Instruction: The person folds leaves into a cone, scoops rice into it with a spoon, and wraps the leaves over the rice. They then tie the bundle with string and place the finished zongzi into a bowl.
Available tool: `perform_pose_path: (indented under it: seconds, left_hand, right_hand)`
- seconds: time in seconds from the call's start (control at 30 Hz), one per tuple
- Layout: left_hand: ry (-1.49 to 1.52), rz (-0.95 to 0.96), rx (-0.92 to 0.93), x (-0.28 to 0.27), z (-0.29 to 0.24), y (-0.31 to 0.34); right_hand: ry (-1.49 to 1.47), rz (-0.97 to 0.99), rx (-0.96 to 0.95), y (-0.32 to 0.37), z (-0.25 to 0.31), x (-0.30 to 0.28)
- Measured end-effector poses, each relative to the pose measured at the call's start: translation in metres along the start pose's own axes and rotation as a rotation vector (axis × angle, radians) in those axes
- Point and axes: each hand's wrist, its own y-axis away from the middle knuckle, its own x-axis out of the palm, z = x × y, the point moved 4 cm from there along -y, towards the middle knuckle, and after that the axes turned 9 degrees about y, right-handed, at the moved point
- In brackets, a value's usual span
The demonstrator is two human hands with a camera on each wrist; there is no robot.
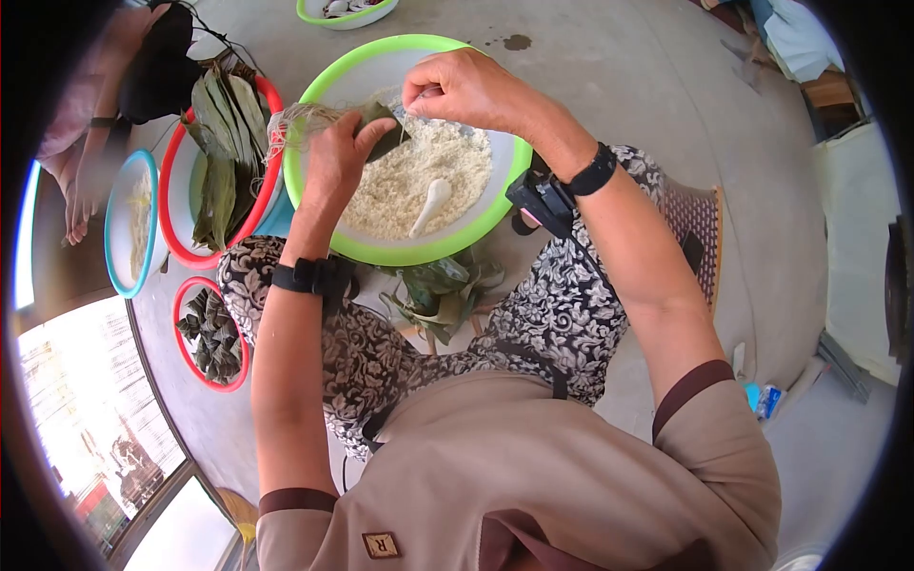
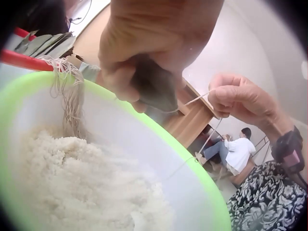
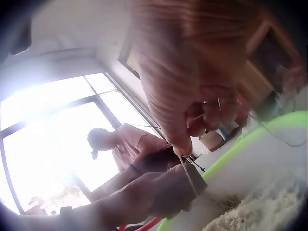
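Note:
My left hand (image 1: 333, 162) grips a leaf-wrapped rice dumpling (image 1: 388, 139) above the near-left part of a green-rimmed basin (image 1: 520, 176). Fingers and thumb curl round its dark green leaf, hiding much of it. A thin string (image 2: 196, 98) runs taut from the dumpling to my right hand (image 1: 468, 90), which pinches it between thumb and curled fingers. In the left wrist view, a loose length of string hangs below that right hand. White rice (image 1: 395, 195) fills the basin's bottom, with a white spoon (image 1: 434, 205) lying in it.
A bundle of strings (image 2: 72, 94) drapes over the basin's rim. To the left stand a red basin (image 1: 169, 214) of long leaves, a blue-rimmed basin (image 1: 114, 257) and a smaller red basin (image 1: 246, 357) of wrapped dumplings. More leaves (image 1: 443, 290) lie before my knees. Another person (image 1: 90, 143) sits at left.

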Motion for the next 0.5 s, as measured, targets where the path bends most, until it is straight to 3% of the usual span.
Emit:
perform_pose_path:
  seconds: [0.17,0.37,0.5]
  left_hand:
    - [0.067,0.258,0.040,0.009,-0.023,0.013]
    - [0.223,0.313,0.208,0.008,-0.043,0.021]
    - [0.266,0.260,0.289,0.002,-0.048,0.023]
  right_hand:
    - [-0.102,0.037,-0.020,-0.003,-0.001,-0.001]
    - [-0.263,0.151,0.029,-0.006,-0.013,0.013]
    - [-0.542,0.257,0.112,-0.007,-0.023,0.021]
